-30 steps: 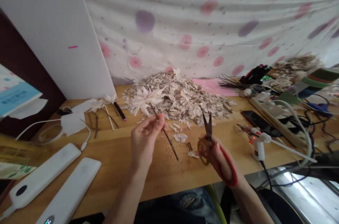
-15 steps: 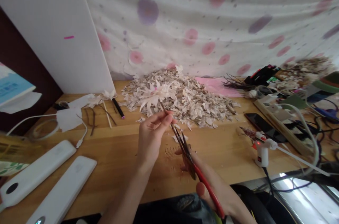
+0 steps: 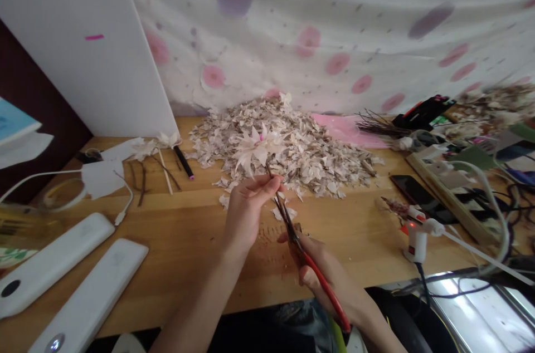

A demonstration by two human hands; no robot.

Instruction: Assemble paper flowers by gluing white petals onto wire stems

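Observation:
My left hand [image 3: 246, 211] pinches the thin brown stem of a pale paper-like flower [image 3: 256, 148], holding it up over the wooden table [image 3: 188, 247]. My right hand [image 3: 324, 275] grips red-handled scissors [image 3: 298, 244], whose dark blades lie along the stem just below my left fingers. I cannot tell whether the blades are closed on the stem. Behind the flower lies a heap of pale petal scraps [image 3: 301, 147].
Two white flat devices [image 3: 54, 280] lie at the front left. A glue gun [image 3: 416, 233], a dark phone [image 3: 413, 189], a power strip [image 3: 451, 175] and tangled cables fill the right side. Twigs and a black pen [image 3: 184, 162] lie left of the heap. A spotted cloth hangs behind.
My right hand has swung the scissors from upright on the right over to the stem, with the blades now against it. My left hand has lifted the flower slightly.

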